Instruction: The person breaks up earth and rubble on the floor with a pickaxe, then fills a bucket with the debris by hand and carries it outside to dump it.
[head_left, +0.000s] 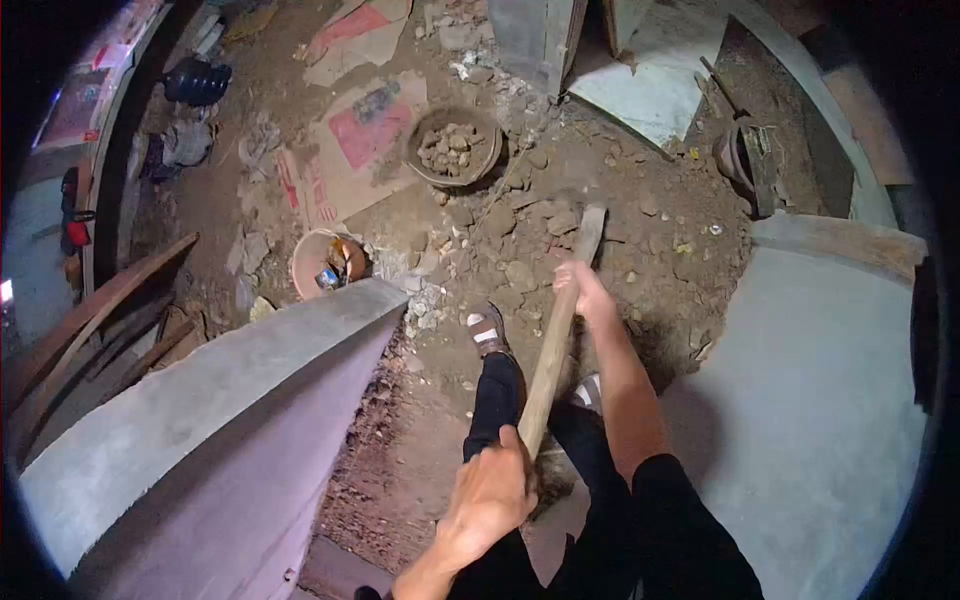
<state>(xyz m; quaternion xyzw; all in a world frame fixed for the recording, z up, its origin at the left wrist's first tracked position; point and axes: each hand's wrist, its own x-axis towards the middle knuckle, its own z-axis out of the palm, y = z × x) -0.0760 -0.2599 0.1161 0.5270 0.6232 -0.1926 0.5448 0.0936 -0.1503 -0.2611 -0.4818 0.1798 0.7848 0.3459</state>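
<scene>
I look down at a long wooden tool handle that slants from my waist toward the rubble-strewn dirt floor. My left hand is closed around its near end. My right hand grips it farther down, near the far end, where the handle widens; the tool's head is hard to make out against the earth. My legs in black trousers and a sandalled foot stand just left of the handle.
A metal pan of stones sits beyond the rubble. An orange bowl with scraps lies left. A grey concrete wall stands at left and a concrete slab at right. Cardboard sheets lie on the dirt.
</scene>
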